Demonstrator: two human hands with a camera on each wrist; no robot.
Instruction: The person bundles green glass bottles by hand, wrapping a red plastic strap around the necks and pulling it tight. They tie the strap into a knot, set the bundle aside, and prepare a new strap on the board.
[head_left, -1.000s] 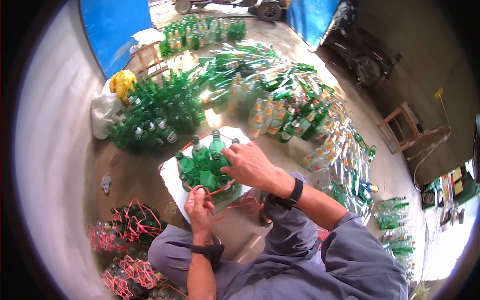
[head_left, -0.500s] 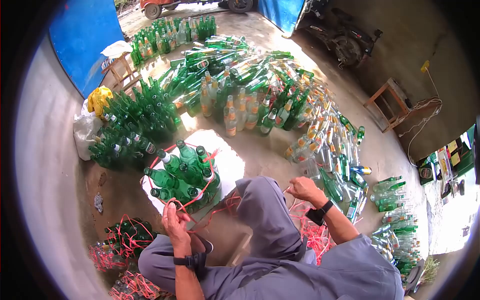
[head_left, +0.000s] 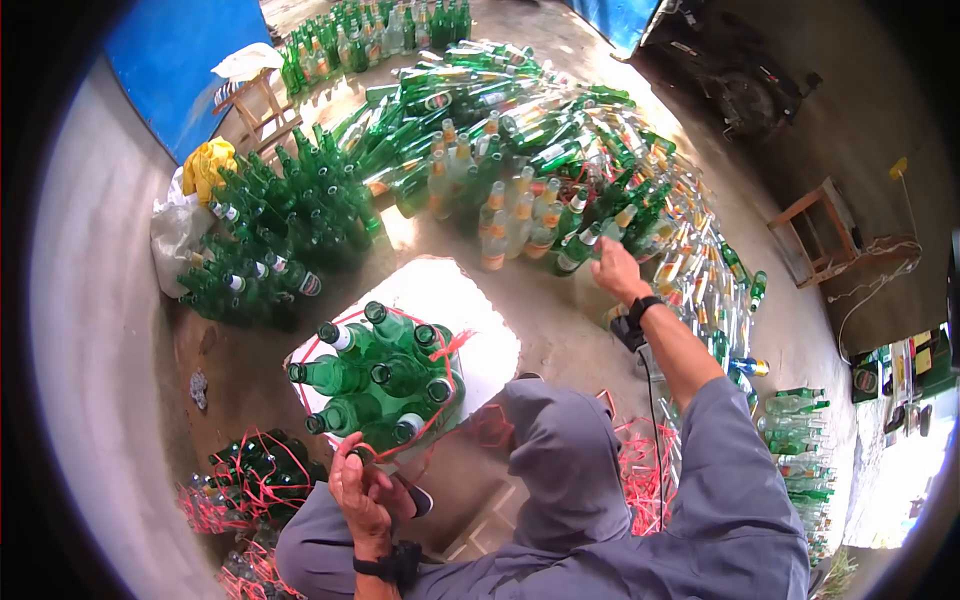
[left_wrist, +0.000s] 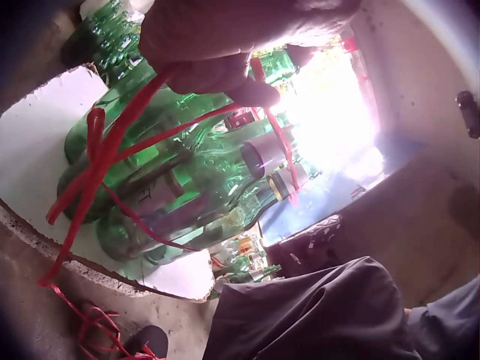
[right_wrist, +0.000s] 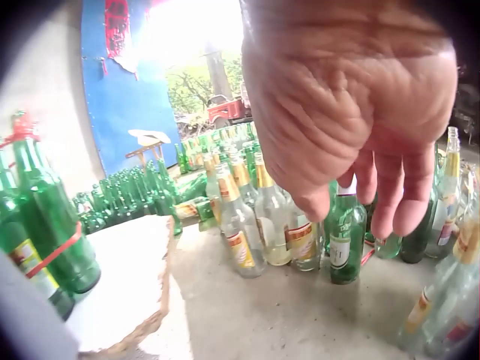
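Gripping the red string (head_left: 447, 345) between curled fingers, the left hand (head_left: 362, 492) sits at the near edge of the white slab (head_left: 478, 322). The left wrist view shows the strands drawn taut from under its fingertips across the glass. That string loops round a bundle of green bottles (head_left: 380, 375), which stands packed tight on the slab, necks up.

The right hand (head_left: 612, 270) is stretched out well beyond the far right corner of the slab, its fingers loosely bent and holding nothing. In the right wrist view its fingertips hang just above a labelled green bottle (right_wrist: 345, 241) that stands among clear bottles with gold necks (right_wrist: 244, 225). Whether the fingertips touch it I cannot tell.

Beyond the slab a broad heap of green and clear bottles (head_left: 520, 120) lies on the concrete floor (head_left: 560, 330). To the far left of the slab, rows of upright green bottles (head_left: 290, 220) stand close together, with a yellow bag (head_left: 205, 165) and a white sack (head_left: 170, 240) just behind them. On the near left of the slab, beside the person's grey-trousered knee (head_left: 545, 430), lie other bottle bundles netted in red string (head_left: 250, 480). Near right of the slab is a loose tangle of red string (head_left: 640, 470). Well off to the right of the slab stands a wooden stool (head_left: 815, 230), and far beyond its left side is a blue door (head_left: 160, 60).
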